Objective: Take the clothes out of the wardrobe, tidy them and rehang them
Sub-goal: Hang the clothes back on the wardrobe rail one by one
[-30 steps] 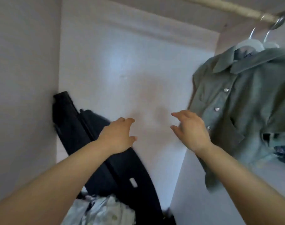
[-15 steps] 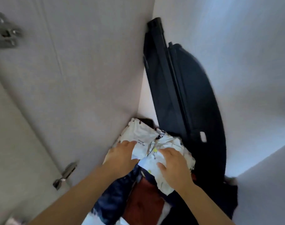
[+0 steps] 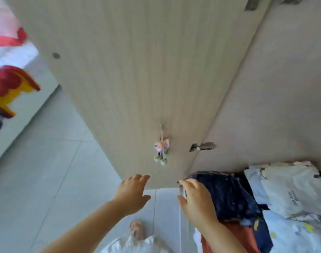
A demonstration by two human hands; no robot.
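- Wardrobe (image 3: pixel 276 106), right of scene, door (image 3: pixel 137 70) swung open. Its floor holds a loose pile of clothes.
- In the pile: navy dotted garment (image 3: pixel 229 196) on top at the near-left edge; rust-red garment (image 3: pixel 234 238) beneath it; white mailer bags (image 3: pixel 293 187) further right; white fabric with yellow spots (image 3: pixel 298 236) near right.
- Dark print on one mailer bag, too blurred to read.
- Pink charm (image 3: pixel 161 148) hangs on the door; metal hinge (image 3: pixel 202 146) just beside it.
- Right hand (image 3: pixel 196 199): back to camera, fingers curled over the navy garment's left edge, thumb below, gripping it.
- Left hand (image 3: pixel 132 192): reaching forward above the tiled floor (image 3: pixel 46 179), fingers spread and holding nothing, near the door's bottom edge.
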